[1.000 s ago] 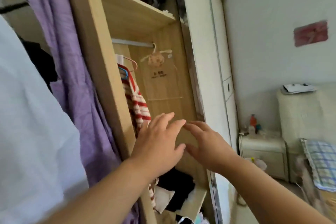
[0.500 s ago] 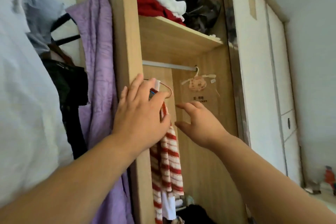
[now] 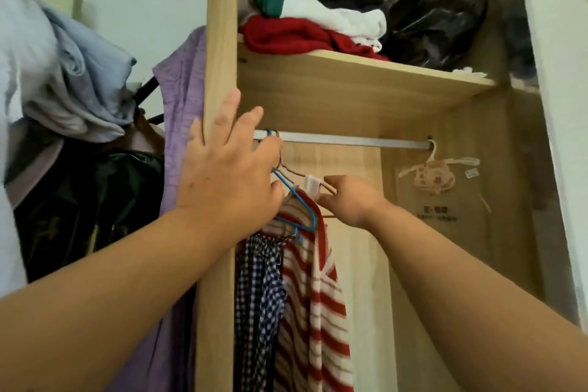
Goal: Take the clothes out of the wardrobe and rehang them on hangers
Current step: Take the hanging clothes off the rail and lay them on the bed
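- Target garment is the red-and-white striped top point(image 3: 313, 289), hanging at the left end of the rail point(image 3: 350, 139) inside the wardrobe point(image 3: 219, 41). A blue wire hanger point(image 3: 299, 200) runs across its shoulder, and a pinkish wire hanger point(image 3: 294, 172) sits just above it with a white clip point(image 3: 312, 184) on the wire.
- A navy check garment point(image 3: 259, 289) hangs touching it on the left, partly hidden by the wardrobe's side panel. We can't tell which hanger carries which garment.
- Our right hand point(image 3: 348, 200) is at the clip: thumb and fingertips close on either side of it, pinch nearly shut. Whether they actually clamp it we can't tell. Our read: steadying the hanger shoulder so nothing swings or slips.
- Our left hand point(image 3: 227, 175) is spread open, fingers apart and reaching over the hanger hooks at the rail end. Nothing gripped that we can see, and the fingertips are hidden behind the hand. Likely positioned to lift the hooks off.
- Both hooks are bunched together at the rail end, so the risk is dragging the check garment along.
- Rest of the rail is bare except a pale small hanger point(image 3: 434, 165) at the far right, well apart.
- Shelf point(image 3: 366, 79) above holds folded clothes point(image 3: 318, 9) and a dark plastic bag point(image 3: 436, 19). A purple cloth point(image 3: 181, 105) hangs outside on the left.
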Tool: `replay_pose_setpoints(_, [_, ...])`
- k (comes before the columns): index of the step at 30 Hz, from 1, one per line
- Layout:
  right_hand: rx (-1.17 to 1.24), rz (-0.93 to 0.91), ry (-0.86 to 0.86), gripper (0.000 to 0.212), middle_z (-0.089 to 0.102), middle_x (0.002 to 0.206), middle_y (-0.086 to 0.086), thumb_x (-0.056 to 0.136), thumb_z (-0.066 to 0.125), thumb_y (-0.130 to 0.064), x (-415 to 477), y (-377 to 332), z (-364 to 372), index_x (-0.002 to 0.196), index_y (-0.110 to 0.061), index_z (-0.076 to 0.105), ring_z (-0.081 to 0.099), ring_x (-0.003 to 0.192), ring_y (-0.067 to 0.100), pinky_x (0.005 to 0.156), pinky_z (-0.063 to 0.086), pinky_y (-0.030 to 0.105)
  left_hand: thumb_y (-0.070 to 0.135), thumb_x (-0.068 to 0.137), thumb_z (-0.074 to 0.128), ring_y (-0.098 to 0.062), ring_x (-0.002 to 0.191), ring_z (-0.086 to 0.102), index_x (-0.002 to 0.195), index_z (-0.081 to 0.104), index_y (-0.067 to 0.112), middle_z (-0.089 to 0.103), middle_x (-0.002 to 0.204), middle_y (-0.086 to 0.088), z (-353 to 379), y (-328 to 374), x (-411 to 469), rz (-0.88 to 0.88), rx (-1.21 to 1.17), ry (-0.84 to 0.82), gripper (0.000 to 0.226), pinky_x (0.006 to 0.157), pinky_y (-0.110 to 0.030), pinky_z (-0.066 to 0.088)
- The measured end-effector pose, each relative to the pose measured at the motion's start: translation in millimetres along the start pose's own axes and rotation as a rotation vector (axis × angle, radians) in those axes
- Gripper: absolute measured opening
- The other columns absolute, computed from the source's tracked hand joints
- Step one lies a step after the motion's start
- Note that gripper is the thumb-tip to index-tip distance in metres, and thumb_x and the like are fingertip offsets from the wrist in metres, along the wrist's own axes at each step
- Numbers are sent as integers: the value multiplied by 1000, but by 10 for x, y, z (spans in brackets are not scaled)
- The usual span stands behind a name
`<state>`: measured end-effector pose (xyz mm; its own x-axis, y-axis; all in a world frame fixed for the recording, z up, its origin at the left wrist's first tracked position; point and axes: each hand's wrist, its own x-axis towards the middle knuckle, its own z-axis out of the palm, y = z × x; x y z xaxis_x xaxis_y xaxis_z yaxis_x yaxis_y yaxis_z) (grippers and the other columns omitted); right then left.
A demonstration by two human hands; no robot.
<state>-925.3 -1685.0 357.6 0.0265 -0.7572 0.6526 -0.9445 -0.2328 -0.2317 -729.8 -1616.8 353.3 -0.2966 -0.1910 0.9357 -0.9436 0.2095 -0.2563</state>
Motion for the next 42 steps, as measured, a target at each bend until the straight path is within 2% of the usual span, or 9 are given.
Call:
replay_pose_setpoints(4, [40, -9, -3, 39, 66, 111, 13, 96, 44, -36, 265, 33, 106, 114, -7, 62, 59, 106, 32, 82, 46, 32, 41, 70, 56, -32, 142, 25, 104, 67, 21, 50, 138, -10, 33, -1, -44, -1, 52, 46, 40, 102, -60, 35])
replay_pose_setpoints(8, [62, 5, 123, 29, 65, 116, 13, 97, 44, -21, 593, 94, 211, 114, -8, 64, 58, 110, 32, 88, 47, 31, 43, 72, 49, -30, 141, 27, 101, 69, 20, 55, 132, -7, 71, 10, -45, -14, 86, 86, 42, 100, -56, 38])
replay_pose_setpoints(12, [128, 28, 37, 34, 65, 103, 11, 95, 51, -37, 846, 42, 276, 103, -7, 64, 60, 103, 31, 76, 43, 28, 43, 72, 48, -32, 139, 30, 100, 70, 20, 58, 127, -7, 94, 7, -35, -3, 103, 105, 42, 99, -55, 40])
replay_pose_setpoints(17, [75, 81, 72, 11, 67, 98, 12, 89, 54, -17, 1068, 88, 334, 81, -12, 58, 54, 78, 26, 66, 41, 26, 38, 72, 54, -35, 137, 34, 95, 72, 18, 61, 121, -10, 121, -6, -24, 17, 114, 132, 35, 100, -51, 41])
replay_pose_setpoints(22, [109, 126, 201, 18, 66, 97, 9, 87, 50, -12, 1114, 195, 280, 95, -13, 65, 56, 81, 26, 67, 42, 26, 39, 74, 54, -34, 137, 34, 94, 71, 18, 59, 121, -11, 139, -20, -10, 13, 115, 105, 34, 101, -52, 40])
replay_pose_setpoints(26, [82, 110, 249, 14, 63, 90, 8, 88, 48, -11, 1080, 247, 210, 85, -16, 61, 53, 77, 26, 66, 41, 26, 39, 75, 53, -33, 138, 33, 91, 71, 19, 60, 121, -10, 142, -18, -17, 5, 106, 124, 32, 99, -52, 42])
replay_pose_setpoints(34, [42, 91, 333, 21, 66, 96, 13, 93, 47, -19, 685, 524, -162, 96, -12, 67, 59, 88, 31, 66, 39, 27, 37, 74, 54, -35, 137, 33, 86, 72, 18, 62, 118, -11, 145, -4, -41, 15, 107, 148, 29, 91, -48, 45])
replay_pose_setpoints(38, [11, 90, 364, 24, 68, 94, 13, 93, 47, -23, 187, 798, -307, 94, -12, 68, 61, 88, 32, 69, 46, 30, 41, 70, 55, -35, 138, 32, 86, 72, 22, 62, 121, -9, 116, 133, -138, -7, 140, 92, 30, 97, -55, 31])
replay_pose_setpoints(42, [-29, 115, 353, 24, 62, 86, 3, 96, 47, -26, -493, 1082, -444, 100, -14, 68, 55, 75, 23, 65, 39, 26, 47, 69, 47, -27, 138, 36, 94, 69, 32, 58, 127, -2, 176, 459, -349, 6, -70, -1, 37, 103, -60, 25])
